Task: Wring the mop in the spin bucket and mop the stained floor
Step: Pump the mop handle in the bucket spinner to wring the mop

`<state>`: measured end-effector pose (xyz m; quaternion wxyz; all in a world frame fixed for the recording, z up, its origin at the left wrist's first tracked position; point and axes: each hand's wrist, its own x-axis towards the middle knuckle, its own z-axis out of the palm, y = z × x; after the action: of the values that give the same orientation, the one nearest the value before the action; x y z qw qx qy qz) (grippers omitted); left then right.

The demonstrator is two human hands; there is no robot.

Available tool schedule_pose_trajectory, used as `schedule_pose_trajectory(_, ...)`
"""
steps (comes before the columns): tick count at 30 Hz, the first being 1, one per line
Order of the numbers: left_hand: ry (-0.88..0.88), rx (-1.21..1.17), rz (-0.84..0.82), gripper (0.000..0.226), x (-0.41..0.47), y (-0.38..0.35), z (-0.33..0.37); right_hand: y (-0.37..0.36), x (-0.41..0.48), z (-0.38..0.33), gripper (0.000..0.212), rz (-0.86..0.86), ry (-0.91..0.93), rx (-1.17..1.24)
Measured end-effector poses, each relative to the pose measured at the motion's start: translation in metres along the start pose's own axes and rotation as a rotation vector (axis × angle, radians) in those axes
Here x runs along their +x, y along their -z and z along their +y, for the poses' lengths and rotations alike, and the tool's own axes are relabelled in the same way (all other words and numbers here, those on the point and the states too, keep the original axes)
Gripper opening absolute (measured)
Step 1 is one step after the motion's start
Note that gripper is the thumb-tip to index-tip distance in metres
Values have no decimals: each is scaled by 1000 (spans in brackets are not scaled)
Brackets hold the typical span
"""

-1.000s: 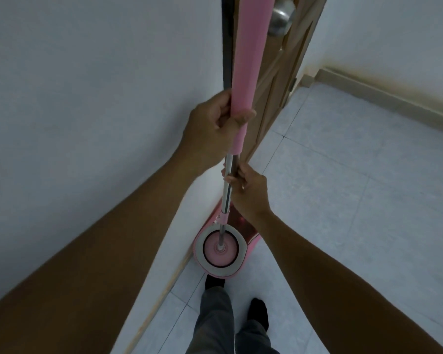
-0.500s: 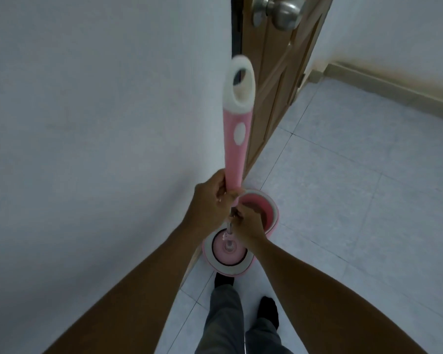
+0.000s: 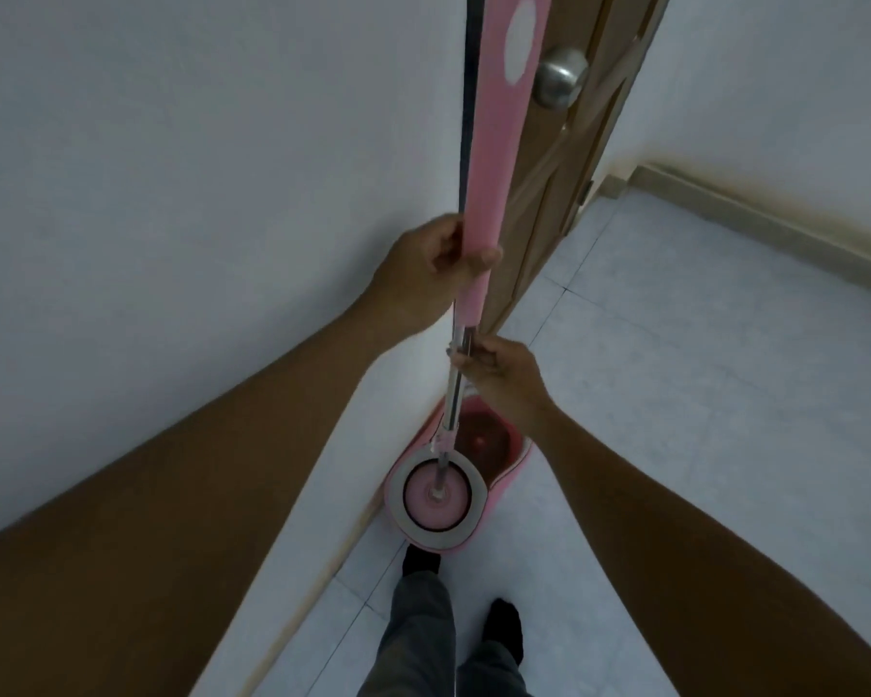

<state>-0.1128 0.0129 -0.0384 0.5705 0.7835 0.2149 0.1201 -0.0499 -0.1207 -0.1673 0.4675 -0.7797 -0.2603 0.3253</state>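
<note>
Head view: both hands (image 3: 473, 314) clamped on mop handle (image 3: 494, 168); mop head in spin bucket (image 3: 441, 495), lower centre; wringing stage, floor (image 3: 725, 394) unmopped

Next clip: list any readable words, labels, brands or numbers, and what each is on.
None can be read. The white oval patch on the mop's pink grip is blank, with no lettering visible. The spin bucket, door and door knob show no print.

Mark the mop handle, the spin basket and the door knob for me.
mop handle (image 3: 494, 158), head view, pink grip section above the left hand
spin basket (image 3: 438, 495), head view, pink disc inside the white ring
door knob (image 3: 560, 77), head view, metal face
</note>
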Motion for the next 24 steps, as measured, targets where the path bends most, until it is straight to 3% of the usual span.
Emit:
schedule_pose_trajectory(10,-143,-76,9,36,50,10,60,42,32,-53,30,94,209,178)
schedule_pose_trajectory(16,-43,-36,18,41,33,-9,2,3,23,-7,19,139,141,-17)
schedule_pose_trajectory(24,-4,83,28,35,-12,-28,-54,-32,0,40,15,102,72,-95)
